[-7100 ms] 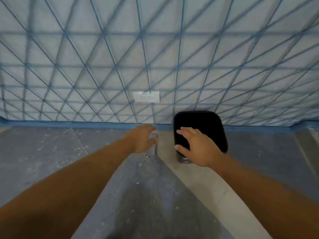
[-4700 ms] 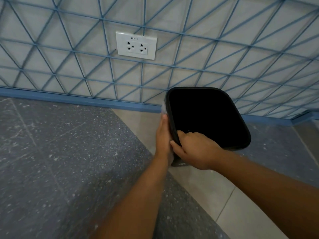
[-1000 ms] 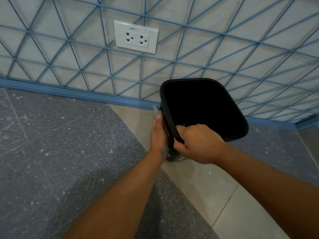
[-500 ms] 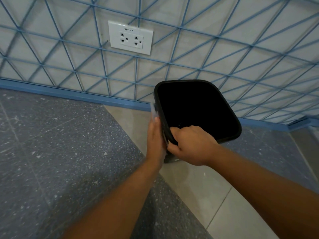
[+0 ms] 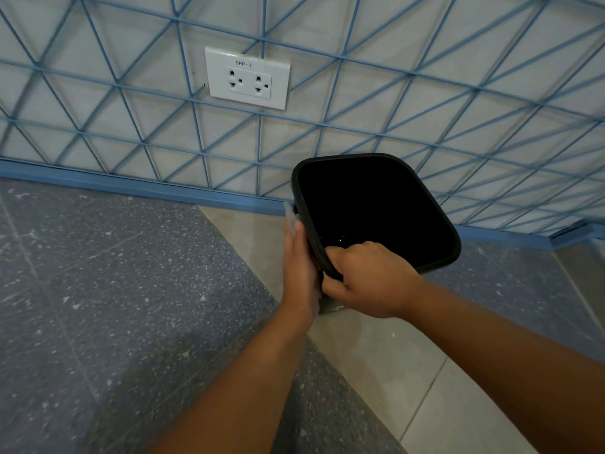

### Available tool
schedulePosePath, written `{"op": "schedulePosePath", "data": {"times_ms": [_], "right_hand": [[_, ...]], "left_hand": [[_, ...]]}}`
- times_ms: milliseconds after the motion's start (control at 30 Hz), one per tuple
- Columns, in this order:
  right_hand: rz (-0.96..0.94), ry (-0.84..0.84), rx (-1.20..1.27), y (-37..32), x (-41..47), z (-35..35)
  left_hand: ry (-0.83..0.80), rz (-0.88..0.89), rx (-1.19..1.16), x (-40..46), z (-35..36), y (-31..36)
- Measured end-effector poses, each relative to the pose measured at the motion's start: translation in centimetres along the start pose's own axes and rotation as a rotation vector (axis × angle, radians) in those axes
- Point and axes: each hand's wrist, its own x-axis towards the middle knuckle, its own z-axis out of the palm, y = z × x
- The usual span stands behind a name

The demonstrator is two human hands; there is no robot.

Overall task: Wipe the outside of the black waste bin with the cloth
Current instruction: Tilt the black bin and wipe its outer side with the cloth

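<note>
While right hand (image 5: 366, 280) grips bin (image 5: 435, 257) rim, flat left hand (image 5: 299, 270) presses cloth (image 5: 290, 215).

The light is soft, even and cool, fairly bright on the wall (image 5: 425, 93) and dimmer on the floor (image 5: 98, 322) toward six o'clock, where my own broad, soft-edged shadow darkens the speckled tiles. The inside of the black waste bin (image 5: 376, 208) reads as near-solid black, with one tiny glint. Focus is sharp at the centre: the socket (image 5: 247, 78) label is legible. Wide-angle distortion bends the blue lines toward the edges, and my forearms blur slightly at six o'clock.
</note>
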Motion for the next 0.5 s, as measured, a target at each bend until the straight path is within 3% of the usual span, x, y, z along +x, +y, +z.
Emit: {"op": "schedulePosePath", "data": {"times_ms": [100,300,500], "right_hand": [[0.003,-0.013,-0.013,0.0,-0.3,0.0],[0.006,0.01,-0.006,-0.4,0.2,-0.1],[0.033,0.026,0.005,-0.3,0.2,0.1]], "left_hand": [[0.007,0.071,0.036,-2.1,-0.5,-1.4],[0.078,0.027,-0.004,0.3,-0.4,0.0],[0.027,0.018,0.044,0.0,-0.5,-0.3]]}}
